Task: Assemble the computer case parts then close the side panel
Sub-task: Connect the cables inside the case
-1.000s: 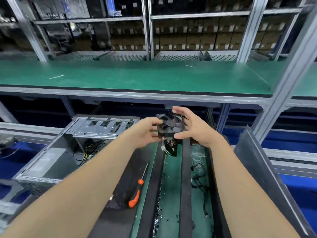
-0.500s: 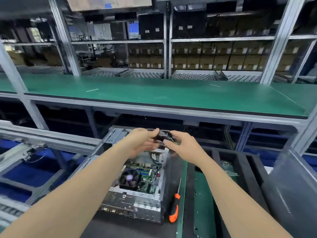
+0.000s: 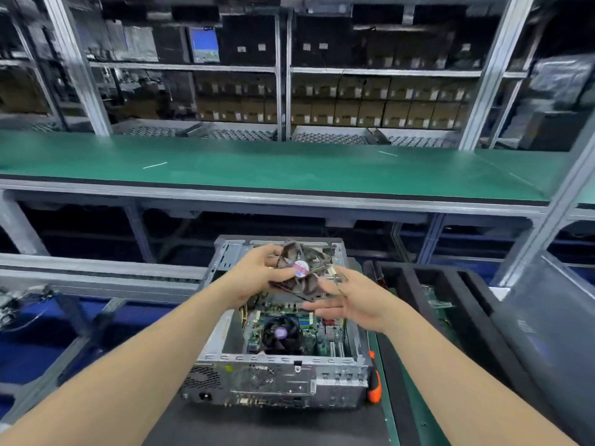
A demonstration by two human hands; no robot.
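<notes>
An open grey computer case [image 3: 277,381] lies in front of me with its motherboard and a black CPU cooler [image 3: 279,333] showing inside. Above its far half I hold a black case fan [image 3: 301,272] with a pink and white hub label and a short cable. My left hand [image 3: 254,278] grips the fan's left edge. My right hand [image 3: 349,300] is just right of the fan with fingers spread, touching its lower right edge. The image is blurred by motion.
An orange-handled screwdriver [image 3: 374,386] lies against the case's right side. Black foam trays [image 3: 418,291] holding a circuit board sit to the right, and a grey side panel [image 3: 547,333] leans at the far right. A green shelf [image 3: 289,169] runs across behind.
The view swung left so the case is now centred. Both hands carried the fan over the case. The fan has turned label-up and my right hand has loosened from it.
</notes>
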